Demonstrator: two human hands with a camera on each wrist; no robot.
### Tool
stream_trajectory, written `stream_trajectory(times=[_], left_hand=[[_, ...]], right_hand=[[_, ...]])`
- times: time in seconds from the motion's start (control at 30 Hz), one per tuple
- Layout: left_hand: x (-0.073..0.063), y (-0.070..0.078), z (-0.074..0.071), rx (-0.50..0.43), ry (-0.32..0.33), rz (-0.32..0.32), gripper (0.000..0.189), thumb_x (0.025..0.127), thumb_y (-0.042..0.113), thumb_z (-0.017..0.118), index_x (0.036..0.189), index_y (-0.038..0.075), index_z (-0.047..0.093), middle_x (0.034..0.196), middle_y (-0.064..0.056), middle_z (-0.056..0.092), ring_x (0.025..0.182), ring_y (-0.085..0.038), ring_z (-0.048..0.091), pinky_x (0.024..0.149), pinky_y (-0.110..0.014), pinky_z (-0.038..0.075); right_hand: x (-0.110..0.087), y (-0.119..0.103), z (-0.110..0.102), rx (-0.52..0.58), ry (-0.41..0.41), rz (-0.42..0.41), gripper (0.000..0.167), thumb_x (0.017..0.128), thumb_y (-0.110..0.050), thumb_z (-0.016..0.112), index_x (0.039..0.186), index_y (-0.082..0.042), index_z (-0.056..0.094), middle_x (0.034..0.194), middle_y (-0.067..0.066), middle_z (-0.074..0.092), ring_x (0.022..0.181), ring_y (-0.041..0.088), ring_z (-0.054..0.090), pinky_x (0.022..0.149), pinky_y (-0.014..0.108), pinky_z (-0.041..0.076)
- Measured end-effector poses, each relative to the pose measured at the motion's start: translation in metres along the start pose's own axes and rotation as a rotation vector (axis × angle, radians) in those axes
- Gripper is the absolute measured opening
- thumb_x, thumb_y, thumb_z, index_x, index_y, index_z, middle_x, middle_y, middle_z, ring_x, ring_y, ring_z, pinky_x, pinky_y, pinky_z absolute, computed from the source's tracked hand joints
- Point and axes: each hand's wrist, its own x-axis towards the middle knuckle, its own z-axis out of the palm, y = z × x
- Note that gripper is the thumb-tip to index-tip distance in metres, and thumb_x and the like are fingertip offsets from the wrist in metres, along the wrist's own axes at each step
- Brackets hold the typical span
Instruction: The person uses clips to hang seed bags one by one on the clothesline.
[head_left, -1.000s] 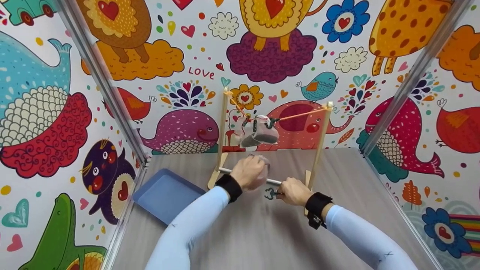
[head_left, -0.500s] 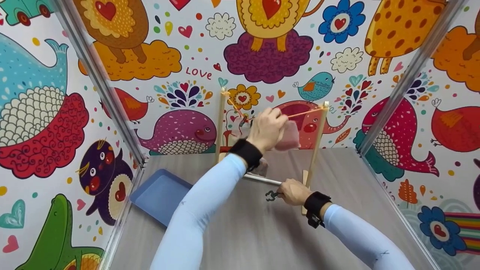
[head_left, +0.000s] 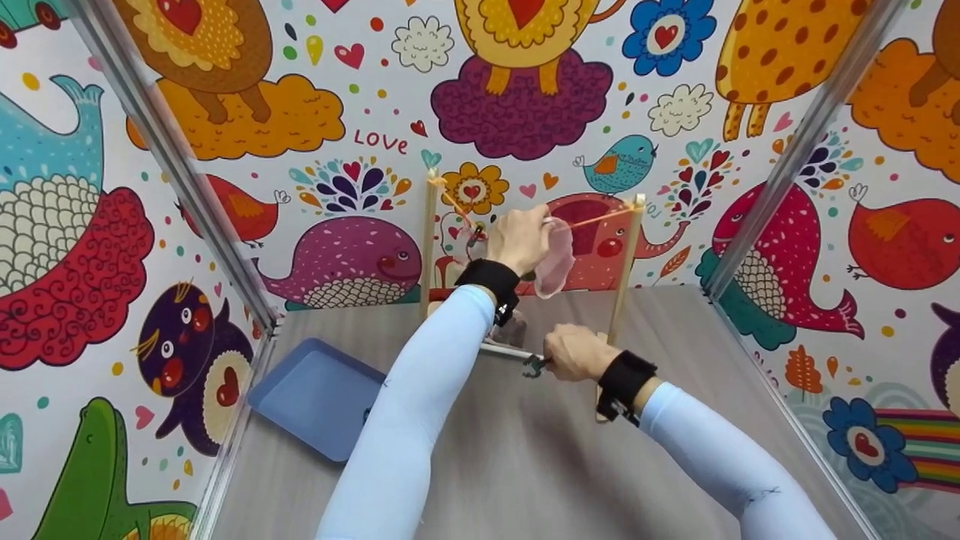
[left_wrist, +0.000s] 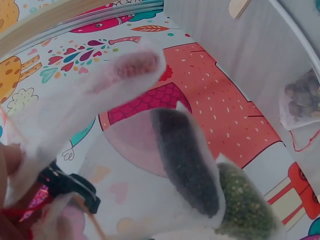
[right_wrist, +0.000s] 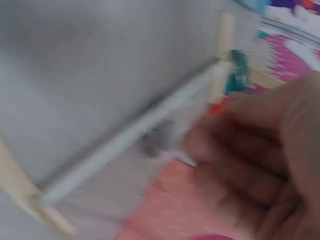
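In the head view my left hand [head_left: 517,238] is raised to the orange string [head_left: 596,220] and pinches the top of a white see-through drawstring bag [head_left: 555,259]. Reddish bits fill that bag's bottom in the left wrist view. Beside it there hang a bag with black contents [left_wrist: 185,160] and a bag with green contents [left_wrist: 245,200]. A dark clip [left_wrist: 75,187] sits right at my left fingers. My right hand [head_left: 579,351], lower and to the right, has curled fingers and holds a small dark green clip [head_left: 534,366] in front of the metal bar.
Two wooden posts, left [head_left: 429,247] and right [head_left: 626,270], carry the string. A metal bar [head_left: 510,349] joins them low down. Behind my left wrist a bag of brown lumps [left_wrist: 302,100] shows near the bar. A blue tray [head_left: 311,405] lies left, a small dark thing at its edge.
My left hand has risen from near the bar to the string, bringing the bag with it. My right hand, still with its clip, has shifted slightly up and left.
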Motion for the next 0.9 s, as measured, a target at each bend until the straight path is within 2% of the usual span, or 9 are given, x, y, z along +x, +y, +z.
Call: stream_trajectory(times=[0.1,0.2,0.27,0.37,0.47,0.53,0.63,0.73,0.9], left_hand=[[-0.001,-0.001,-0.003,0.017,0.012,0.004,0.024,0.115,0.036,0.062,0.119,0.016,0.076,0.112,-0.009,0.087,0.097,-0.032,0.084,0.082,-0.045,0.067],[-0.002,-0.001,-0.004,0.045,0.024,0.018,0.024,0.115,0.036,0.063,0.118,0.017,0.076,0.110,-0.008,0.087,0.096,-0.032,0.084,0.080,-0.047,0.067],[-0.003,-0.001,-0.003,0.051,0.025,0.030,0.023,0.115,0.036,0.064,0.117,0.017,0.076,0.109,-0.008,0.087,0.095,-0.032,0.084,0.079,-0.047,0.067],[-0.005,-0.001,-0.003,0.051,0.023,0.053,0.022,0.115,0.035,0.064,0.116,0.016,0.076,0.108,-0.007,0.087,0.093,-0.032,0.083,0.078,-0.046,0.066],[-0.005,0.000,-0.004,0.062,0.027,0.065,0.023,0.115,0.036,0.064,0.115,0.016,0.076,0.107,-0.006,0.087,0.092,-0.030,0.083,0.078,-0.044,0.066],[-0.006,0.001,-0.005,0.065,0.030,0.069,0.023,0.115,0.036,0.064,0.115,0.016,0.077,0.107,-0.005,0.087,0.092,-0.029,0.083,0.077,-0.042,0.066],[-0.006,0.002,-0.005,0.068,0.032,0.083,0.024,0.115,0.036,0.063,0.115,0.016,0.077,0.107,-0.004,0.088,0.091,-0.029,0.083,0.077,-0.041,0.066],[-0.007,0.002,-0.004,0.061,0.038,0.115,0.025,0.115,0.037,0.062,0.114,0.017,0.078,0.107,-0.003,0.088,0.089,-0.028,0.082,0.076,-0.040,0.064],[-0.010,0.000,-0.003,0.053,0.074,0.169,0.023,0.113,0.035,0.066,0.110,0.017,0.080,0.101,-0.003,0.088,0.082,-0.027,0.079,0.073,-0.039,0.059]], right_hand=[[0.002,-0.009,-0.046,-0.077,-0.057,0.109,0.019,0.087,0.000,0.077,0.071,-0.009,0.070,0.061,-0.002,0.054,0.058,0.015,0.048,0.054,0.038,0.057],[0.001,-0.016,-0.097,-0.128,-0.101,0.231,0.013,0.085,0.003,0.074,0.078,-0.007,0.070,0.072,0.005,0.063,0.066,0.021,0.058,0.066,0.046,0.066],[-0.001,-0.017,-0.133,-0.135,-0.096,0.322,0.008,0.085,0.002,0.075,0.084,-0.005,0.071,0.082,0.012,0.068,0.075,0.026,0.063,0.074,0.049,0.067],[-0.004,-0.013,-0.179,-0.109,-0.003,0.420,0.003,0.088,0.001,0.077,0.090,-0.001,0.075,0.090,0.018,0.073,0.081,0.032,0.066,0.078,0.052,0.066],[-0.003,-0.009,-0.210,-0.136,0.135,0.451,0.005,0.088,0.004,0.074,0.089,0.001,0.077,0.087,0.021,0.074,0.076,0.036,0.067,0.071,0.052,0.065],[0.001,-0.005,-0.220,-0.185,0.215,0.445,0.009,0.089,0.006,0.069,0.087,0.002,0.077,0.083,0.023,0.074,0.072,0.038,0.069,0.066,0.054,0.065],[0.011,-0.001,-0.224,-0.275,0.259,0.432,0.014,0.090,0.007,0.062,0.084,0.003,0.074,0.082,0.025,0.075,0.072,0.043,0.073,0.065,0.058,0.066],[0.025,0.001,-0.220,-0.327,0.203,0.415,0.015,0.091,0.007,0.062,0.083,0.001,0.073,0.086,0.024,0.075,0.074,0.041,0.073,0.068,0.061,0.067],[0.046,-0.003,-0.211,-0.380,0.121,0.324,0.007,0.093,0.002,0.069,0.087,0.001,0.073,0.089,0.024,0.075,0.075,0.039,0.071,0.071,0.062,0.068]])
